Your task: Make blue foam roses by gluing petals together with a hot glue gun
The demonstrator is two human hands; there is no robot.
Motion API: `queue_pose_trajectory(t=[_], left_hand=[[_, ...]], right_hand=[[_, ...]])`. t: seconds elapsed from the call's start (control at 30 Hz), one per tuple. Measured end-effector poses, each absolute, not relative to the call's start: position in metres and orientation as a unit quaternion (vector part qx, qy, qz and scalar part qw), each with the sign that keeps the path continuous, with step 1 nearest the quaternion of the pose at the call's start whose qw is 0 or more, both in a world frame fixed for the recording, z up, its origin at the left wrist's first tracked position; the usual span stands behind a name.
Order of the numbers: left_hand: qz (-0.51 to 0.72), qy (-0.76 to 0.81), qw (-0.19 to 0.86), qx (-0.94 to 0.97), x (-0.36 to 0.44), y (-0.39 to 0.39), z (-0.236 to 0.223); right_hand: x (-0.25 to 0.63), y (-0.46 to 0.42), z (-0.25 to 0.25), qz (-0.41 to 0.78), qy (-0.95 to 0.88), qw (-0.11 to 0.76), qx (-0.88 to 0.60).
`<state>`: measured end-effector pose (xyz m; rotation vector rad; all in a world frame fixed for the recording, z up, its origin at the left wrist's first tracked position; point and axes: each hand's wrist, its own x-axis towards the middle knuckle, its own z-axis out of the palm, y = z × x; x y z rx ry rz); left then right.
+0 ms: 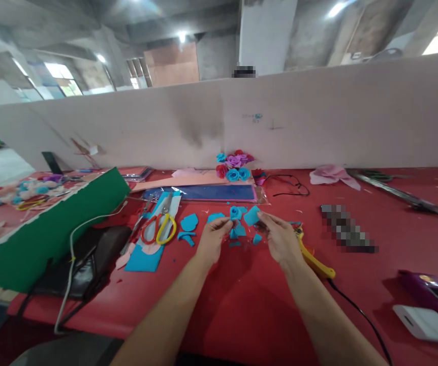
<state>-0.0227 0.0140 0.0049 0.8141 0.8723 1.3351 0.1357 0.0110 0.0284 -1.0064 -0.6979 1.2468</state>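
Between the thumb and fingers of my left hand (216,235) is a small rolled blue paper flower (235,213). My right hand (279,235) pinches a blue paper petal (251,216) by its edge, a short way to the right of the flower. Below and between the hands, blue paper scraps (239,230) lie on the red table. More cut blue petals (189,222) rest left of my left hand. Beside them, scissors (160,227) with one red and one yellow handle lie on a folded blue paper strip (145,258).
Finished paper flowers (236,165) stand at the back by the white partition (146,127). A yellow glue gun (314,259) with a black cord lies right of my right hand. A green board (59,223) and black bag (89,254) are on the left; a white box (425,324) sits front right.
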Motion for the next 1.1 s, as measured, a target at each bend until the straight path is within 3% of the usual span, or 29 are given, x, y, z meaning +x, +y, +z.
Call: queue_pose_trajectory(t=[0.27,0.73,1.1], left_hand=[[0.558,0.389,0.664,0.310,-0.017,0.008,0.011],[0.576,0.470,0.550,0.380,-0.013,0.010,0.003],[0.581,0.483,0.523,0.395,-0.010,0.009,0.005]], right_hand=[[0.126,0.005,0.029,0.564,-0.313,0.638,-0.420],[0.119,0.003,0.028,0.571,-0.307,0.634,-0.422],[0.116,-0.001,0.029,0.553,-0.346,0.638,-0.409]])
